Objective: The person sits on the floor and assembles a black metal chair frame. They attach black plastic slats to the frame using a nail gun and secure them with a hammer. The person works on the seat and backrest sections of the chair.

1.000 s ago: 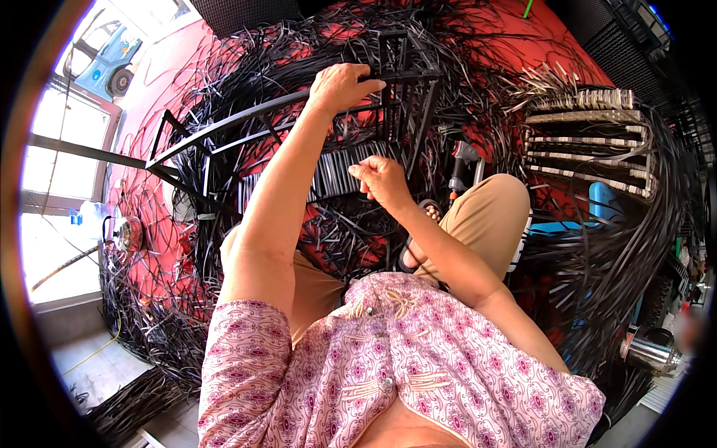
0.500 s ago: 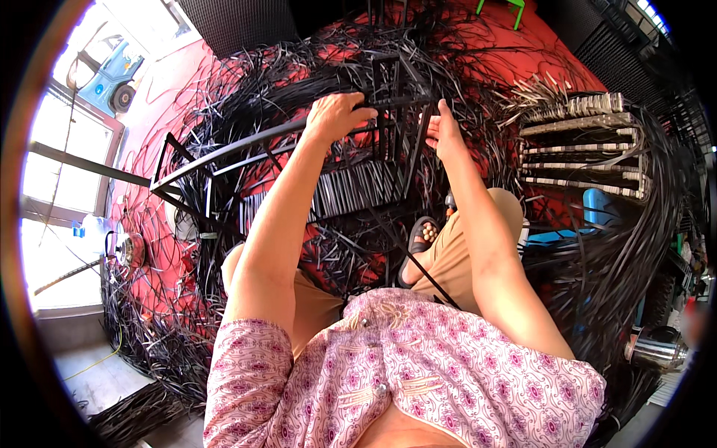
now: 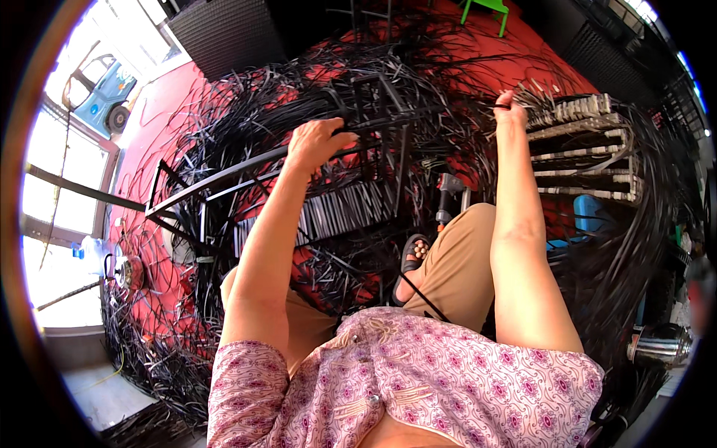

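Red floor (image 3: 478,46) first, heaped with black strips (image 3: 284,89), probably kept within easy reach. Amid them, left of centre, sits the black frame (image 3: 224,174). The left hand (image 3: 317,143) clasps its upper rail, seemingly steadying it; far right, the right hand (image 3: 511,113) appears clenched around one dark strip (image 3: 502,106), perhaps keeping it taut.

The fisheye head camera is peering down and forward from head height; a patterned shirt (image 3: 448,384) is looming close below, while red floor (image 3: 523,61) is curving away toward the rim.
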Demonstrator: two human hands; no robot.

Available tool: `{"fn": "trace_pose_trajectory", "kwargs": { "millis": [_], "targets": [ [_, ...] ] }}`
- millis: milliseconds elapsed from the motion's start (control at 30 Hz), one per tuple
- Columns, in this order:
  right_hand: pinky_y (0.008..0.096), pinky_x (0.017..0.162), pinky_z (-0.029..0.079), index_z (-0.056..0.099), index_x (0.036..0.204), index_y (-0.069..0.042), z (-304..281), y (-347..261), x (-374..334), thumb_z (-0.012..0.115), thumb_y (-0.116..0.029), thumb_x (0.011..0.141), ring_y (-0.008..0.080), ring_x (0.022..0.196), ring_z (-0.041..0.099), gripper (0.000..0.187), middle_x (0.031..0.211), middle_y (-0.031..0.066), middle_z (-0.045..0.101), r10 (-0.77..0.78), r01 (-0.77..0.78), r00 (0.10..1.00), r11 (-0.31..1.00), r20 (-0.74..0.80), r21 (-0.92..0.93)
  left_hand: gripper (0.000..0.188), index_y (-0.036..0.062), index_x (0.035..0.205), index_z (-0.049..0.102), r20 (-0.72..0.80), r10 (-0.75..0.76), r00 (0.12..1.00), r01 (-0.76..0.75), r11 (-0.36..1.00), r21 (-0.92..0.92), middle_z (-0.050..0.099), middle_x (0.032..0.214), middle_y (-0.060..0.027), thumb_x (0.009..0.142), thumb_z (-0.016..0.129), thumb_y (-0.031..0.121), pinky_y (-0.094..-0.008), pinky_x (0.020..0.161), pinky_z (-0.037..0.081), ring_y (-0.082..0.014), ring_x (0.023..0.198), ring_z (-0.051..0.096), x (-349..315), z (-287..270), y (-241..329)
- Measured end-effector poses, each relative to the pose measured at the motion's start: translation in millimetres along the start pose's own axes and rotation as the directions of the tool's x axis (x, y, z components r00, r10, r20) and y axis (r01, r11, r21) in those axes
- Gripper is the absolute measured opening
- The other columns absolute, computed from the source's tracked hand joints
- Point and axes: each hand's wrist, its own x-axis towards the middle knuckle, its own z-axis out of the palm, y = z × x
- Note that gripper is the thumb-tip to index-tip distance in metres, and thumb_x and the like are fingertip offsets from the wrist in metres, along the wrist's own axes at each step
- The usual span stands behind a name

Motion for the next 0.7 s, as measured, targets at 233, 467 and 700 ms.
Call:
{"fn": "trace_pose_trajectory", "kwargs": {
  "millis": [233, 467, 700],
  "targets": [
    [0.0308, 0.055, 0.049, 0.046, 0.121, -0.006, 26, -64, -64, 0.039, -0.025, 0.106, 0.0202, 0.066, 0.061, 0.025, 0.088, 0.0130, 0.066, -0.213, 0.287, 0.934, 0.926, 0.288, -0.247, 0.044, 0.0065, 0.088, 0.067, 0.010, -0.036, 0.999, 0.036, 0.998, 0.059, 0.066, 0.079, -0.0189, 0.082, 0.064, 0.049, -0.0472, 0.073, 0.047, -0.0386, 0.083, 0.064, 7, -7, -1],
    [0.0251, 0.041, 0.032, 0.054, 0.100, -0.004, 21, -154, -52, 0.035, -0.035, 0.106, 0.0114, 0.049, 0.047, 0.037, 0.071, 0.0041, 0.061, -0.417, 0.468, 0.881, 0.836, 0.224, -0.285, 0.049, 0.0043, 0.083, 0.065, -0.005, -0.011, 1.000, 0.011, 1.000, 0.009, 0.063, 0.069, -0.0171, 0.082, 0.064, 0.053, -0.0459, 0.069, 0.046, -0.0385, 0.076, 0.063, 13, 1, -5],
    [0.0233, 0.042, 0.026, 0.063, 0.110, -0.009, 38, -84, -193, 0.038, -0.037, 0.105, 0.0073, 0.047, 0.032, 0.039, 0.063, -0.0016, 0.043, 0.289, 0.132, 0.549, 0.897, 0.784, -0.423, 0.072, 0.0001, 0.089, 0.069, 0.239, -0.128, 0.963, 0.209, 0.912, -0.354, 0.064, 0.079, -0.0068, 0.091, 0.045, 0.068, -0.0328, 0.067, 0.047, -0.0151, 0.067, 0.057, 28, -9, -17]
  ]
}}
